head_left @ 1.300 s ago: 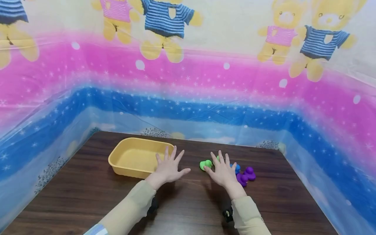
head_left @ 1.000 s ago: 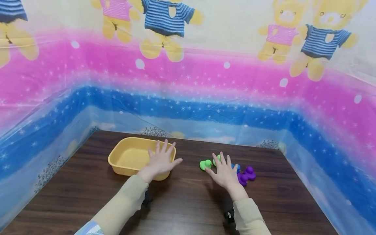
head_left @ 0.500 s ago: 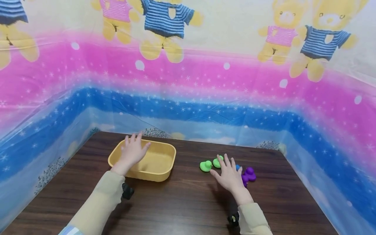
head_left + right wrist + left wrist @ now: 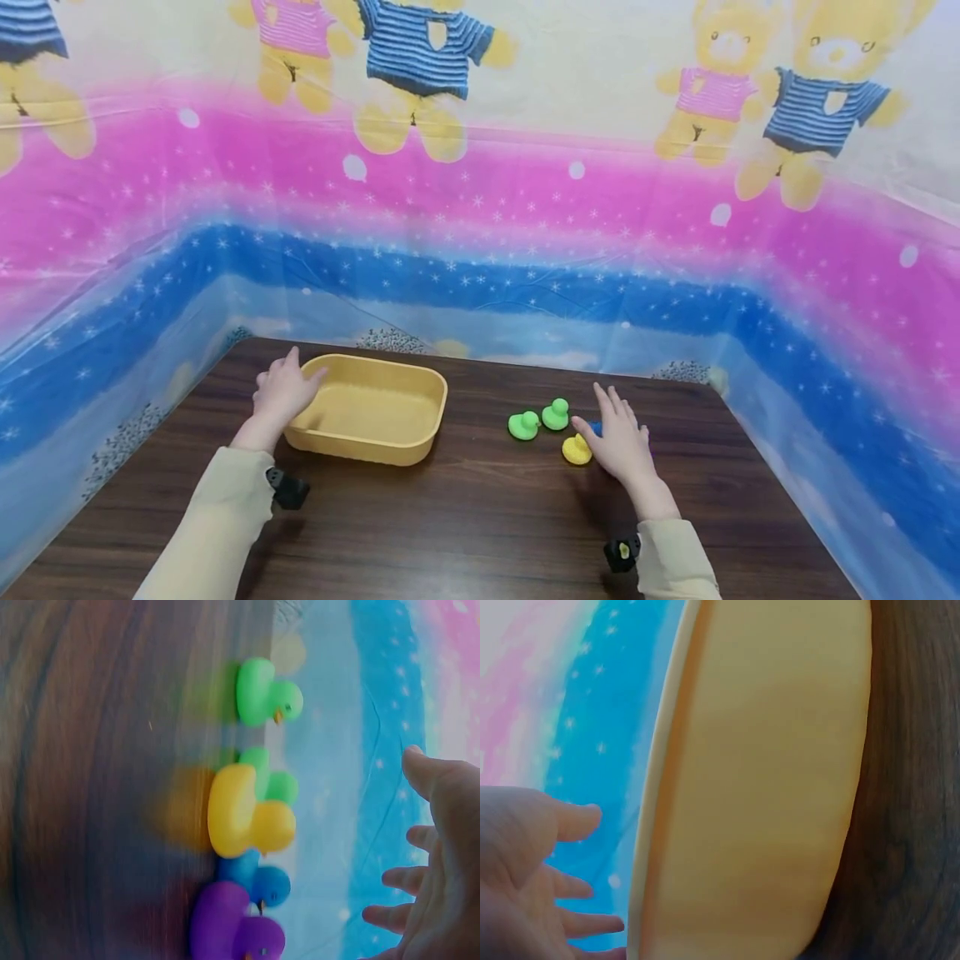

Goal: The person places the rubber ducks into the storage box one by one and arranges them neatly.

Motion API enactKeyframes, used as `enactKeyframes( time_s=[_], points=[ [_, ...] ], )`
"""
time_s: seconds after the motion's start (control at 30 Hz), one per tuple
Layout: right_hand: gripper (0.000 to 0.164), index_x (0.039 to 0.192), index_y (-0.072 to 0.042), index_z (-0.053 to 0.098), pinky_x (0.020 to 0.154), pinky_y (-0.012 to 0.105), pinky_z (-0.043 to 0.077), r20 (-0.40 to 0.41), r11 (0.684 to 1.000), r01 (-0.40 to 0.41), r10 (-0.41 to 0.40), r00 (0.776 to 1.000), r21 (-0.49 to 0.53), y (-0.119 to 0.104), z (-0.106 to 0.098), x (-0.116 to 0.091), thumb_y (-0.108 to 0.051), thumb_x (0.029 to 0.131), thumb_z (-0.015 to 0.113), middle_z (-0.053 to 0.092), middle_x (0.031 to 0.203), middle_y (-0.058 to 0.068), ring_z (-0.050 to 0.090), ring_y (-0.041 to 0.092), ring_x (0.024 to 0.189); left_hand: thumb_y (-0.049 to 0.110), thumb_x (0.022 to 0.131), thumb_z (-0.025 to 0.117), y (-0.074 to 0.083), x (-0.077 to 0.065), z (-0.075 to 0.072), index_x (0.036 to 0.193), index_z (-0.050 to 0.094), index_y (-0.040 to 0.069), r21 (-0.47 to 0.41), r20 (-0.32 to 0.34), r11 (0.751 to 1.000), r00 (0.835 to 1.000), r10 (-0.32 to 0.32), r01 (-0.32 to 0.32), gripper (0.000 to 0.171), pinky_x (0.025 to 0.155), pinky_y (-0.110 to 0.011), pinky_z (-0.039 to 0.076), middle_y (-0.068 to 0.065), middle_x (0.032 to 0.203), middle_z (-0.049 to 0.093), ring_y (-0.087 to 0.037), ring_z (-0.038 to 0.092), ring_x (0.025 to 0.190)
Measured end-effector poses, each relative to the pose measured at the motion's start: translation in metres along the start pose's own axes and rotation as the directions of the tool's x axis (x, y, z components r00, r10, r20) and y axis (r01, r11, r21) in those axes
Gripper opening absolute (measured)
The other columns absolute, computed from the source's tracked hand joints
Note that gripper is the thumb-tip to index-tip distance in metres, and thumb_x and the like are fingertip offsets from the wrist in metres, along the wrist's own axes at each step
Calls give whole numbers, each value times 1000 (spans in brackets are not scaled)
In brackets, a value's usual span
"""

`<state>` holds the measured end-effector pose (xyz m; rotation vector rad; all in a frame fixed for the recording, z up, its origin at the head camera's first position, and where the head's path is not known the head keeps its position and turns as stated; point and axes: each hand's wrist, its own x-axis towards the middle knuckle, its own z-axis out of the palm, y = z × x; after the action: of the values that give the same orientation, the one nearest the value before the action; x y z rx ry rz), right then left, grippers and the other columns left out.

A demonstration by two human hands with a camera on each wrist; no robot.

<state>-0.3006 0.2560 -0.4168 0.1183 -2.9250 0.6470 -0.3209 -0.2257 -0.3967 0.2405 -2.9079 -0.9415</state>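
Observation:
A yellow plastic basin (image 4: 367, 408) stands on the left of the table. At its left end is my left hand (image 4: 283, 393), fingers loosely bent and holding nothing; in the left wrist view a gap seems to lie between most fingers and the rim. My right hand (image 4: 622, 437) hovers with spread fingers above the toy ducks, touching none that I can see. Two green ducks (image 4: 555, 414) and a yellow duck (image 4: 576, 450) sit to its left. The blue duck (image 4: 596, 427) is partly covered by the hand. A purple duck (image 4: 221, 922) shows in the right wrist view.
The dark wooden table (image 4: 450, 517) runs back to a printed curtain (image 4: 480, 283) that surrounds it on the far side and both flanks. Bare tabletop lies between the basin and the ducks.
My left hand has swept left across the basin from its right end to its left end. My right hand has shifted slightly right, uncovering the yellow duck and a green one.

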Motion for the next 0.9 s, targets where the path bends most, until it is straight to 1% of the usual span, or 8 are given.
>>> enactKeyframes(
  time_s=[0.2, 0.27, 0.33, 0.4, 0.5, 0.6, 0.77, 0.9],
  points=[
    [78, 157, -7, 13, 109, 71, 19, -52, 998, -16, 19, 998, 59, 24, -10, 1, -46, 100, 49, 13, 160, 26, 17, 49, 144, 33, 101, 45, -18, 0, -4, 144, 21, -21, -34, 19, 999, 1000, -19, 20, 73, 108, -65, 24, -45, 141, 28, -61, 27, 129],
    [77, 157, -5, 13, 111, 68, 20, -69, 996, -22, 28, 997, 84, 31, -13, 0, -45, 101, 48, 14, 159, 27, 17, 49, 144, 32, 101, 46, -24, 1, -4, 142, 22, -23, -59, 33, 997, 999, -37, 39, 72, 109, -63, 26, -45, 139, 32, -59, 31, 128],
    [77, 157, -3, 13, 112, 65, 22, -88, 993, -29, 39, 995, 112, 39, -15, -1, -43, 101, 49, 15, 159, 28, 19, 48, 144, 31, 101, 46, -28, 2, -4, 142, 22, -23, -120, 58, 990, 996, -69, 75, 72, 108, -60, 32, -44, 139, 33, -56, 35, 129],
    [77, 156, -2, 13, 113, 64, 21, -103, 988, -48, 63, 993, 147, 46, -17, -3, -43, 101, 48, 17, 158, 29, 19, 49, 143, 31, 101, 46, -32, 2, -3, 144, 20, -21, -212, 102, 969, 989, -105, 125, 72, 106, -57, 37, -42, 142, 31, -53, 37, 130],
    [77, 156, 0, 12, 112, 64, 23, -122, 978, -78, 103, 987, 196, 57, -20, -4, -42, 102, 48, 20, 157, 29, 22, 50, 142, 31, 102, 46, -36, 2, -3, 147, 17, -18, -367, 165, 908, 975, -149, 201, 73, 104, -53, 42, -40, 147, 26, -49, 38, 132],
    [76, 155, 1, 13, 111, 63, 26, -148, 966, -102, 139, 979, 237, 67, -20, -5, -40, 101, 49, 25, 154, 30, 28, 50, 139, 30, 102, 45, -41, 2, -2, 148, 17, -16, -447, 199, 865, 968, -155, 230, 71, 101, -49, 46, -39, 147, 26, -47, 41, 132],
    [72, 153, 4, 20, 107, 58, 34, -211, 943, -125, 196, 958, 310, 80, -17, -5, -35, 101, 52, 38, 145, 30, 45, 48, 128, 24, 103, 45, -46, 5, -3, 146, 24, -18, -480, 215, 848, 967, -136, 226, 63, 90, -40, 54, -39, 144, 33, -43, 52, 123],
    [65, 148, 6, 29, 103, 56, 38, -236, 921, -149, 244, 940, 361, 87, -12, -5, -32, 101, 53, 46, 136, 32, 52, 47, 119, 18, 104, 42, -50, 7, -3, 145, 25, -17, -517, 243, 824, 963, -118, 231, 56, 88, -38, 55, -38, 145, 34, -31, 62, 107]
  ],
)
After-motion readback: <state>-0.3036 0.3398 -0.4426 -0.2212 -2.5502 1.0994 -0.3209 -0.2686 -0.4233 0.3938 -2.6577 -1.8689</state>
